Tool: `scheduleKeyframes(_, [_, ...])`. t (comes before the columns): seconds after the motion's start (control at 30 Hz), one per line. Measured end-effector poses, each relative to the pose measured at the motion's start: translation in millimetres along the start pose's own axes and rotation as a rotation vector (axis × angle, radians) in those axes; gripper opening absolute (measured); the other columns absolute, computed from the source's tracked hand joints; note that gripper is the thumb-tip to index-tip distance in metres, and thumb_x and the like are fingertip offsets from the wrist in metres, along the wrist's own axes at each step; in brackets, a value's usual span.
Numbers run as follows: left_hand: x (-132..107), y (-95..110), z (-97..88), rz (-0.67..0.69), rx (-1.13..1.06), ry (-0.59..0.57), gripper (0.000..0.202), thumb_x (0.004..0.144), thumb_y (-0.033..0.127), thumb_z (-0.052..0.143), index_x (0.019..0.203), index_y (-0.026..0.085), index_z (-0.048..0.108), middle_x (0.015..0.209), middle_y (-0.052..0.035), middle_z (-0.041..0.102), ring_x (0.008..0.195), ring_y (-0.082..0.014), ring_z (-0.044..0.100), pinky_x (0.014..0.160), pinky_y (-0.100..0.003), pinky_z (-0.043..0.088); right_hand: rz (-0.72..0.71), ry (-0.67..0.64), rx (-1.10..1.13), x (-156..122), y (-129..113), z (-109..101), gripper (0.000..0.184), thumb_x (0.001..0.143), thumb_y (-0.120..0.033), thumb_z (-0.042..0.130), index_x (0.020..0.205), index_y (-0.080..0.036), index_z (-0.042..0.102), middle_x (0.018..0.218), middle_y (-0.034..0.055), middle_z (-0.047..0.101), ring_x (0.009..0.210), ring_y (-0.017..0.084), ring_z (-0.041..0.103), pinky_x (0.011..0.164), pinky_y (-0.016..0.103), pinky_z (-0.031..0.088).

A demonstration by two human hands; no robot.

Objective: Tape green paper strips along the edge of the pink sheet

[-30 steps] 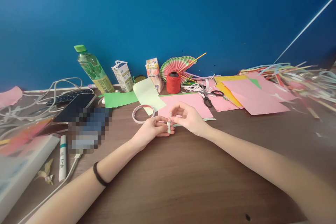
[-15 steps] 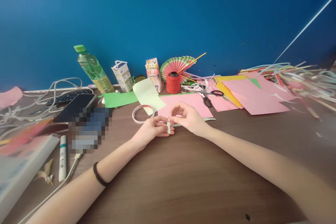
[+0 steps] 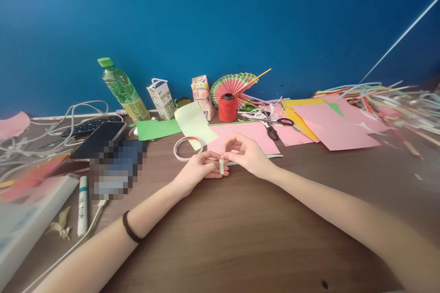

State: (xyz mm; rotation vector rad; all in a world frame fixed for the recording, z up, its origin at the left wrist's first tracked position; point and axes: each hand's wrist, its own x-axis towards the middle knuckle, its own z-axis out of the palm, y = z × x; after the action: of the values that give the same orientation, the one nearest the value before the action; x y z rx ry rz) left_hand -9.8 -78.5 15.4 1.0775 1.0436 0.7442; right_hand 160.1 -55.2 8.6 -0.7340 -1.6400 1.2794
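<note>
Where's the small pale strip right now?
Near the head view's centre, the small pale strip is held between the left hand and right hand, right of the ring-shaped whitish tape roll.

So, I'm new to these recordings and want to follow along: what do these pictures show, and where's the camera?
There's no machine: a person works bare-handed, filmed by one head-worn camera looking forward and down. The left hand and right hand meet at a small pale strip, held by the fingertips; what it is made of is too small to tell. On the brown table beyond lie a tape roll, pink paper and scissors. A marker lies on the left.
</note>
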Motion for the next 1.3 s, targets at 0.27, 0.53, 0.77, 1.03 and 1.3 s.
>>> scheduleKeyframes(0.27, [0.8,-1.1,-0.9,-0.005,0.013,-0.015,0.023,0.069,0.018,0.064,0.09,0.012,0.055,0.084,-0.0108,0.071,0.081,-0.0206,0.067,0.082,-0.034,0.051,0.007,-0.009,0.023,0.6,0.8,0.3,0.013,0.073,-0.02,0.061,0.082,-0.019,0.051,0.081,-0.0002,0.055,0.075,0.013,0.06,0.073,0.033,0.05])
scheduleKeyframes(0.53, [1.0,-2.4,-1.3,-0.016,0.068,0.004,0.027,0.069,0.02,0.067,0.092,0.012,0.056,0.084,-0.0114,0.071,0.083,-0.0211,0.067,0.079,-0.033,0.051,0.001,-0.015,0.032,-0.1,1.0,0.6,0.012,0.073,-0.018,0.06,0.081,-0.019,0.051,0.079,-0.0009,0.055,0.072,0.013,0.06,0.072,0.034,0.05])
scheduleKeyframes(0.77, [3.4,-4.8,-3.2,0.005,0.071,-0.021,0.032,0.064,0.018,0.072,0.092,0.013,0.056,0.082,-0.0091,0.071,0.08,-0.0197,0.067,0.076,-0.032,0.052,0.003,-0.003,0.008,0.1,2.2,0.0,0.013,0.073,-0.021,0.061,0.082,-0.019,0.051,0.081,-0.0002,0.055,0.075,0.013,0.06,0.073,0.033,0.05])
scheduleKeyframes(1.03, [4.2,-5.8,-1.3,0.022,0.078,-0.018,0.034,0.06,0.016,0.073,0.088,0.013,0.055,0.077,-0.0065,0.071,0.076,-0.0186,0.067,0.074,-0.032,0.051,0.0,-0.009,0.008,0.0,2.2,1.0,0.013,0.073,-0.02,0.06,0.082,-0.019,0.051,0.081,0.0,0.055,0.075,0.013,0.06,0.073,0.034,0.051])
scheduleKeyframes(1.3, [3.0,-6.6,1.0,0.031,0.099,-0.014,0.032,0.063,0.012,0.069,0.09,0.014,0.053,0.076,-0.0053,0.07,0.074,-0.0175,0.067,0.074,-0.032,0.05,0.01,-0.025,0.02,-0.7,2.6,2.0,0.013,0.074,-0.021,0.06,0.082,-0.019,0.051,0.082,0.0002,0.054,0.074,0.013,0.059,0.066,0.031,0.053])
